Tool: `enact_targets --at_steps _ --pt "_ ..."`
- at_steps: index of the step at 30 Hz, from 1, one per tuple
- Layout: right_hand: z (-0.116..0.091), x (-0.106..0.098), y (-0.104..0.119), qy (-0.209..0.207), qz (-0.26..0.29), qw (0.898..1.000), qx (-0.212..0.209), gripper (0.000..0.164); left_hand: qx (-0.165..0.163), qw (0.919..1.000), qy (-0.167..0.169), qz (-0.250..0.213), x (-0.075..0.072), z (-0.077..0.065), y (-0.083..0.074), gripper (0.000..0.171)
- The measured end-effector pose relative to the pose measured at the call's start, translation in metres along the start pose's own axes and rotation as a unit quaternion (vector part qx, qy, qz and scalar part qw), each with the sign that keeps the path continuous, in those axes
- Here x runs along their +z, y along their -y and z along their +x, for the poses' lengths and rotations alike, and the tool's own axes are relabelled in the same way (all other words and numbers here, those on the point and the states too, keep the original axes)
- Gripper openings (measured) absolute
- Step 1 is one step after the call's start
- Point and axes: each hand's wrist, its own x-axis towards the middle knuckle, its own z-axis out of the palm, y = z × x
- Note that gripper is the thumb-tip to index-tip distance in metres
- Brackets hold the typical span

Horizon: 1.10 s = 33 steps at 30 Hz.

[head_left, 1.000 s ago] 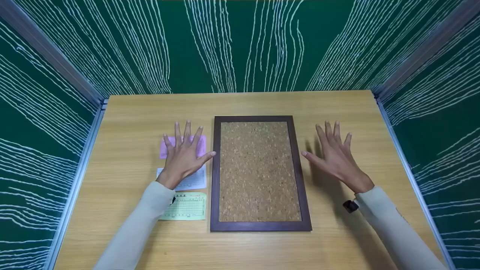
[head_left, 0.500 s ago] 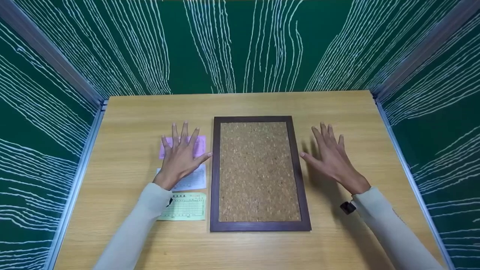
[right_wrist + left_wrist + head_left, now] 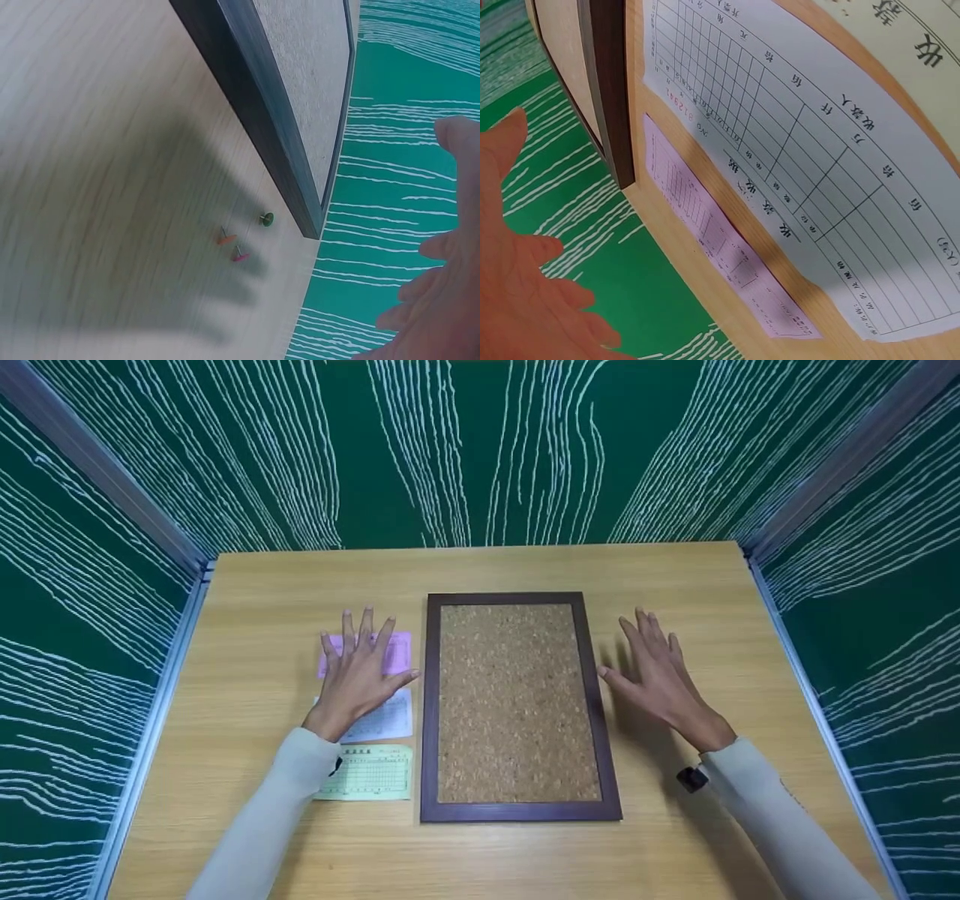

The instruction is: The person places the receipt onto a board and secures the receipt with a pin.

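A cork board [image 3: 517,705] in a dark brown frame lies flat on the wooden table. My left hand [image 3: 356,682], fingers spread and holding nothing, hovers over the paper slips left of the board. Partly under it in the head view are a purple slip [image 3: 399,649] and a pale blue-white slip [image 3: 386,721]; a green slip [image 3: 375,780] lies nearest me. Right of the board hovers my right hand [image 3: 664,686], also empty, fingers extended. In the right wrist view, a green thumbtack [image 3: 267,219], an orange thumbtack [image 3: 226,239] and a pink thumbtack [image 3: 240,256] lie beside the frame.
Green walls [image 3: 480,457] with white wavy lines enclose the table [image 3: 480,862] at the back and both sides. Metal posts stand at the back corners. In the head view the right hand hides the thumbtacks.
Both hands have drifted slightly left and toward me in the head view. The right hand's fingers have drawn a little closer together. The board and slips stay put.
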Motion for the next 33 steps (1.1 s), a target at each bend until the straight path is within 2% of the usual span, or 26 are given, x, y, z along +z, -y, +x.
enact_targets --at_steps 17,25,33 --pt "-0.008 0.018 -0.001 -0.017 0.042 0.999 -0.007 0.086 0.001 0.9996 -0.014 -0.023 0.004 -0.003 0.009 0.101" --pt "-0.012 0.031 0.0 -0.009 0.102 0.995 -0.001 0.078 -0.01 0.9996 -0.013 -0.024 0.005 -0.006 0.016 0.101" --pt "-0.013 0.044 -0.003 0.002 0.139 0.99 0.016 0.074 -0.016 0.9993 -0.011 -0.031 0.01 -0.01 0.023 0.098"
